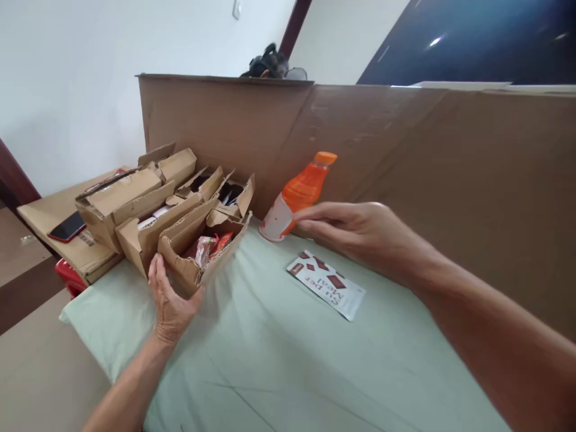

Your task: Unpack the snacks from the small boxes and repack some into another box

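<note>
Bottle [305, 185] is ctr of frame, top leaning right: bright orange, orange cap [324, 158], whitish label [274, 219] w/ red marks low down. R grip [366, 234] at its lower side; can't tell if closed. L grip [173, 307] clamped on box [179, 273], ctr-left.

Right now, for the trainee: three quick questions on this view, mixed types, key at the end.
1. Which hand is against the frontmost open box?
A) left
B) right
C) both

2. True or false: the white packet lies on the green cloth.

3. Fill in: the bottle by the right hand has a cap coloured ____.

Key:
1. A, the left hand
2. True
3. orange
</note>
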The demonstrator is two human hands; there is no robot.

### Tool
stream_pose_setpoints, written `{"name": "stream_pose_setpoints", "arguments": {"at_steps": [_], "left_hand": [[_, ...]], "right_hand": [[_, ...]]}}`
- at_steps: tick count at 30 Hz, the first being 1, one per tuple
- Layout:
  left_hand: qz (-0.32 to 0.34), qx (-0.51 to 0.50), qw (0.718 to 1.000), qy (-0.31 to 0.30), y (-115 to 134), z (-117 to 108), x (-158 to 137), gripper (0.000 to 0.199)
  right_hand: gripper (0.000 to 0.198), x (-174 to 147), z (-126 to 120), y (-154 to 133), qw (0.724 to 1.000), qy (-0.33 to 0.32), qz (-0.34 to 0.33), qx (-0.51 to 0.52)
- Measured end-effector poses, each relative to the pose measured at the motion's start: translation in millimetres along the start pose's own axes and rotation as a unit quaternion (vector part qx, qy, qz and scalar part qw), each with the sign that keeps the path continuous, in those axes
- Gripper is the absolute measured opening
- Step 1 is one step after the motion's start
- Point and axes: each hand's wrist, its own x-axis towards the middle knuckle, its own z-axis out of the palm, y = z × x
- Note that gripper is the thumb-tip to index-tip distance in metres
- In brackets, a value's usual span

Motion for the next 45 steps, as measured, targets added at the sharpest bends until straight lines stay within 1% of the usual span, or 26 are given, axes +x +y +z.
{"name": "stream_pose_setpoints", "arguments": {"at_steps": [1,3,4,6,8,9,11,13,14,16,18,20,22,24,25,27,28,30,31,33,35,37,40,41,43,45], "left_hand": [[0.003,-0.001,1.0,0.001,0,0,0,0.11],[0.014,0.002,1.0,0.001,0,-1,-1,0.108],[0.022,0.005,1.0,0.002,0,-2,-1,0.107],[0.035,0.009,0.999,0.003,0,-2,-1,0.105],[0.039,0.01,0.999,0.001,1,-2,-2,0.104],[0.038,0.01,0.999,-0.001,1,-2,-3,0.104],[0.029,0.009,1.0,-0.005,1,-1,-4,0.105],[0.02,0.006,1.0,-0.011,0,0,-6,0.106],[0.016,0.005,1.0,-0.016,-1,0,-7,0.106],[0.012,0.006,1.0,-0.023,-2,0,-8,0.108],[0.012,0.009,1.0,-0.019,-2,0,-8,0.109],[0.016,0.011,1.0,-0.014,-2,1,-7,0.109],[0.017,0.01,1.0,-0.012,-1,1,-7,0.109],[0.017,0.009,1.0,-0.013,-1,1,-6,0.109],[0.019,0.009,1.0,-0.012,0,2,-6,0.109],[0.027,0.011,1.0,-0.011,0,2,-6,0.108],[0.03,0.012,0.999,-0.01,0,2,-6,0.107],[0.036,0.014,0.999,-0.011,1,2,-5,0.107],[0.038,0.016,0.999,-0.011,1,1,-5,0.107],[0.044,0.019,0.999,-0.011,2,0,-6,0.108],[0.056,0.025,0.998,-0.012,3,-1,-6,0.109],[0.076,0.03,0.997,-0.015,4,-2,-7,0.108],[0.1,0.03,0.994,-0.018,5,-3,-9,0.106],[0.101,0.03,0.994,-0.017,6,-3,-9,0.106],[0.096,0.032,0.995,-0.016,6,-3,-9,0.105],[0.1,0.032,0.994,-0.016,6,-3,-9,0.104]], "right_hand": [[0.023,15,10,-20,0.999,-0.014,-0.041,0.012],[0.022,46,32,-53,0.988,-0.09,-0.124,-0.001],[0.022,60,44,-64,0.975,-0.144,-0.168,-0.023],[0.033,83,71,-78,0.94,-0.247,-0.223,-0.075],[0.045,96,99,-82,0.908,-0.322,-0.237,-0.128],[0.047,98,112,-81,0.897,-0.344,-0.235,-0.149],[0.043,99,134,-79,0.886,-0.362,-0.231,-0.177],[0.034,98,147,-76,0.887,-0.354,-0.229,-0.188],[0.029,97,149,-76,0.891,-0.344,-0.227,-0.19],[0.022,98,143,-76,0.899,-0.321,-0.221,-0.199],[0.023,98,125,-76,0.918,-0.276,-0.209,-0.195],[0.03,95,95,-72,0.956,-0.182,-0.182,-0.144],[0.033,85,59,-61,0.989,-0.054,-0.125,-0.053],[0.032,71,23,-40,0.998,0.045,-0.05,0.012],[0.031,63,7,-25,0.997,0.075,-0.011,0.023],[0.025,45,-19,10,0.992,0.103,0.069,0.013],[0.023,35,-28,28,0.989,0.1,0.11,0.002],[0.015,15,-37,61,0.98,0.068,0.184,-0.032],[0.012,6,-38,74,0.977,0.042,0.206,-0.045],[0.008,-8,-35,85,0.975,0.0,0.216,-0.05],[0.013,-14,-27,77,0.981,-0.018,0.19,-0.015],[0.021,-11,-18,54,0.99,-0.021,0.132,0.038],[0.026,11,1,9,0.994,-0.056,-0.016,0.093],[0.026,21,10,-4,0.99,-0.082,-0.068,0.092],[0.022,41,30,-27,0.972,-0.165,-0.156,0.061],[0.023,57,53,-44,0.947,-0.249,-0.205,-0.002]]}}
